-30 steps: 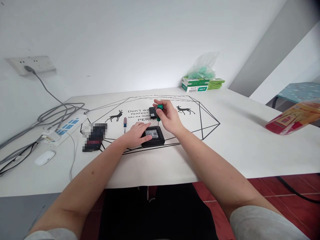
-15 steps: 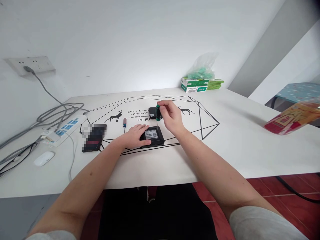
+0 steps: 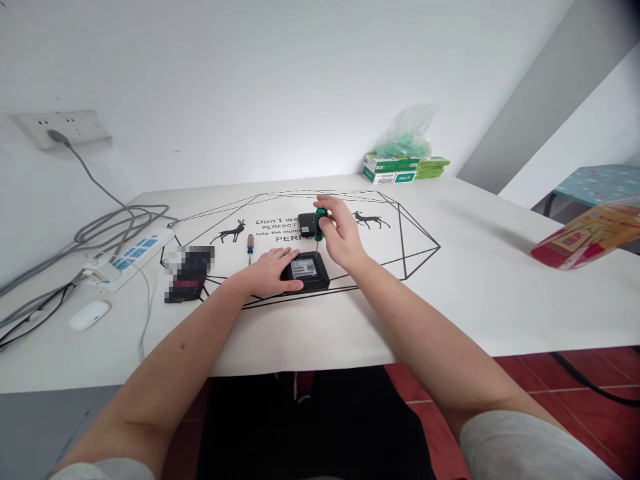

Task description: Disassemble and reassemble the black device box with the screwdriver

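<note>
At the frame's centre, the right hand (image 3: 343, 233) pinches the green-and-black handle of a small screwdriver (image 3: 319, 225) held upright, tip down on a flat black box with a white label (image 3: 306, 272). The left hand (image 3: 270, 270) lies flat, fingers together, pressing the box's left edge onto the white table (image 3: 475, 287). Left of them lies a blue-handled screwdriver (image 3: 250, 245).

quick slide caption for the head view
Left hand steadies a black box while right hand holds a green screwdriver upright on it.

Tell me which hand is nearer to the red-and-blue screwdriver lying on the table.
Left. The left hand rests on the black device, just right of the red-and-blue screwdriver; the right hand is farther right, holding a green screwdriver.
</note>
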The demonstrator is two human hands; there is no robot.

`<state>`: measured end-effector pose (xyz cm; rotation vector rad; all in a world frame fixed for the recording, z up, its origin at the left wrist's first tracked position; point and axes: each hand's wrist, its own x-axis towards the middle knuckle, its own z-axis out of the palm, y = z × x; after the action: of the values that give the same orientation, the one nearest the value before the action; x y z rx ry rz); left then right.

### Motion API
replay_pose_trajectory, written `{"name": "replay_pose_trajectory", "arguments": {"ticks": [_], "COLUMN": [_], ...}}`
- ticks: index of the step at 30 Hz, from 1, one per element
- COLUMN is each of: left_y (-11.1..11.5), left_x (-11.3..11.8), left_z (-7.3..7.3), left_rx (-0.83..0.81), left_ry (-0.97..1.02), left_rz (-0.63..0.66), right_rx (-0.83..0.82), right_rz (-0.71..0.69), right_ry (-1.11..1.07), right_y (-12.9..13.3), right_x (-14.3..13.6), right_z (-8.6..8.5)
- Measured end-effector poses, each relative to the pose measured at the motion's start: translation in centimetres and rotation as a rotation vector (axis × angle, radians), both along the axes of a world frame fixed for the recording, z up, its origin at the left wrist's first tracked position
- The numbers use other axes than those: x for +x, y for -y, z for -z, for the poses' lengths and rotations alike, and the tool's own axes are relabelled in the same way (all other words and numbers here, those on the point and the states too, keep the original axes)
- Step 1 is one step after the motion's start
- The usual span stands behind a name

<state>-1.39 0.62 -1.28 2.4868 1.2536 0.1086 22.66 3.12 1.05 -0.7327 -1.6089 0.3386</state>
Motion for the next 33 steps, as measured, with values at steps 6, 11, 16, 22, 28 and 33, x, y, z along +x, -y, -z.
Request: {"name": "replay_pose_trajectory", "arguments": {"ticks": [6, 11, 16, 22, 28, 33], "left_y": [0.01, -0.1, 0.05, 0.17, 0.06, 0.1], "left_x": [0.06, -0.08, -0.01, 0.28, 0.24, 0.14], "left_z": [-0.02, 0.17, -0.13, -0.38, -0.27, -0.28], "left_rx": [-0.007, 0.003, -0.004, -0.017, -0.015, -0.011], "left_ry": [-0.01, 0.003, -0.007, -0.041, -0.038, -0.037], "left_rz": [-0.009, -0.001, 0.002, -0.001, 0.001, -0.003], "right_rx": [0.138, -0.001, -0.189, -0.244, -0.013, 0.053], "right_rz": [0.091, 0.038, 0.01, -0.083, 0.026, 0.083], "right_ry": [0.0, -0.054, -0.102, -0.138, -0.01, -0.025], "right_y": [-0.12, 0.2, 0.53, 0.65, 0.19, -0.08], "right_x": [0.14, -0.14, -0.45, -0.5, 0.08, 0.29], "right_z": [-0.14, -0.33, -0.58, -0.46, -0.33, -0.49]}}
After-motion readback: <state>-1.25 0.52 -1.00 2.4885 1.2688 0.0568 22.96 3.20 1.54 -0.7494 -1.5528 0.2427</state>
